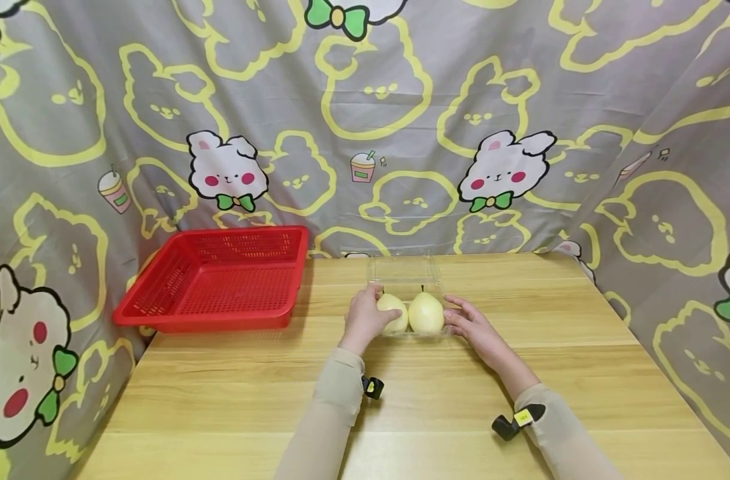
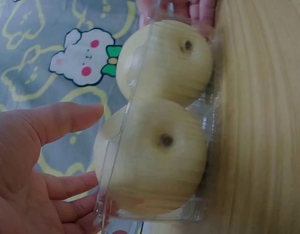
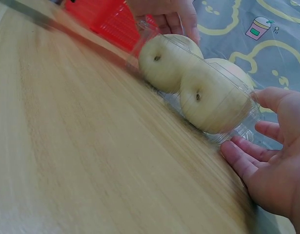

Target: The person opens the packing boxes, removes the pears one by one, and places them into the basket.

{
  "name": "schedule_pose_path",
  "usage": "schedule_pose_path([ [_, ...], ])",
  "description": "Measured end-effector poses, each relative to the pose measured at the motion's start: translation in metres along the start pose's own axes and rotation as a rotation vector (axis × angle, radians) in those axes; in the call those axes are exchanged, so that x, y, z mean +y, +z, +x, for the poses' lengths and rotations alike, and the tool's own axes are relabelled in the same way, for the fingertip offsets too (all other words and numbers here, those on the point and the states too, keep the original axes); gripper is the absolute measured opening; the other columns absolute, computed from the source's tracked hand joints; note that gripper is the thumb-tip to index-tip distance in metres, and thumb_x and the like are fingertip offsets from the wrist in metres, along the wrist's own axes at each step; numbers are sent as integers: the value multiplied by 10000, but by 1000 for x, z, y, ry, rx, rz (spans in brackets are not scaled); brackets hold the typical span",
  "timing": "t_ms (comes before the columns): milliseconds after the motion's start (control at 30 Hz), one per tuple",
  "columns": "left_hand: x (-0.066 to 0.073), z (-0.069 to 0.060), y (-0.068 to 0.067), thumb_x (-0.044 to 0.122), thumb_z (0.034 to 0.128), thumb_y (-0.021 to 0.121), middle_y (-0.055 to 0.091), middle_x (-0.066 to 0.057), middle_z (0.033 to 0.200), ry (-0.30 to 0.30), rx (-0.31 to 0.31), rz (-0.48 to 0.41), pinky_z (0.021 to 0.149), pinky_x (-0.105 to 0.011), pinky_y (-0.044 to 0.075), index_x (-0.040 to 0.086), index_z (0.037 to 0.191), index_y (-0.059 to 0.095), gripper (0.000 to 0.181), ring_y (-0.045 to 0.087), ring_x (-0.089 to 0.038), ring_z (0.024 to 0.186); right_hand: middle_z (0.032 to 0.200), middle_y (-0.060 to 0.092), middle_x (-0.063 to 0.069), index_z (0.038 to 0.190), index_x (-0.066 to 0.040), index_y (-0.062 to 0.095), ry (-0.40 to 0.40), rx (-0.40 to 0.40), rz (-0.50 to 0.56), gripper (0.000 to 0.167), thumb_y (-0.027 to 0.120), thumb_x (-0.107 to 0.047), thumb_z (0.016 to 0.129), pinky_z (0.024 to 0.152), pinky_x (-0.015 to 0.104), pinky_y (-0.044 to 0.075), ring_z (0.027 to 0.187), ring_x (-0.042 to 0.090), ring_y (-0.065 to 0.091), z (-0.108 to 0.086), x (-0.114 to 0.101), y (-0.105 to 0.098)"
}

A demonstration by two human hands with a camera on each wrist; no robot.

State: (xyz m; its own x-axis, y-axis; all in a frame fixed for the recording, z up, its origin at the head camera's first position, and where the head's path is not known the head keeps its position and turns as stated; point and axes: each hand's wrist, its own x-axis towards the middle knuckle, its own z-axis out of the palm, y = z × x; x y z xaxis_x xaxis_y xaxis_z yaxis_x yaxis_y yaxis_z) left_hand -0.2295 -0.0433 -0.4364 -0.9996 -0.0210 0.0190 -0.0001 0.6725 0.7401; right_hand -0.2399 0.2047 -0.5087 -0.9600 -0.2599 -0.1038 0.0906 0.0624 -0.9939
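Head view: two round, pale-yellow pears [image 1: 426, 315] sit side by side in a clear plastic box [image 1: 403, 270], its lid folded back, near the centre of the frame on a light wood-grain counter [image 1: 437, 413]. The left hand [image 1: 363, 320], grip wide, touches the box's left end; the right hand [image 1: 475, 333], grip likewise wide, touches the other. A rectangular red plastic basket [image 1: 215, 325] stands at centre left.
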Motion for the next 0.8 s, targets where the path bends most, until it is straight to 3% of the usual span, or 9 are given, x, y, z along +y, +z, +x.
schedule_pose_path([
  [533, 6, -6, 15, 392, 702, 853, 551, -74, 1360, 9, -55, 245, 963, -542, 414, 162, 1383, 499, 801, 470, -283, 1278, 1388, 433, 241, 1512, -48, 284, -13, 0, -8, 616, 541, -273, 999, 837, 191, 511, 990, 15, 603, -1, -1, 1],
  [800, 6, -5, 19, 380, 679, 875, 551, -104, 1356, 7, -76, 254, 955, -557, 431, 164, 1401, 477, 853, 489, -313, 1272, 1402, 437, 277, 1502, -48, 310, -22, -4, -36, 583, 535, -249, 1002, 849, 189, 506, 992, 6, 597, 0, -1, 2],
])
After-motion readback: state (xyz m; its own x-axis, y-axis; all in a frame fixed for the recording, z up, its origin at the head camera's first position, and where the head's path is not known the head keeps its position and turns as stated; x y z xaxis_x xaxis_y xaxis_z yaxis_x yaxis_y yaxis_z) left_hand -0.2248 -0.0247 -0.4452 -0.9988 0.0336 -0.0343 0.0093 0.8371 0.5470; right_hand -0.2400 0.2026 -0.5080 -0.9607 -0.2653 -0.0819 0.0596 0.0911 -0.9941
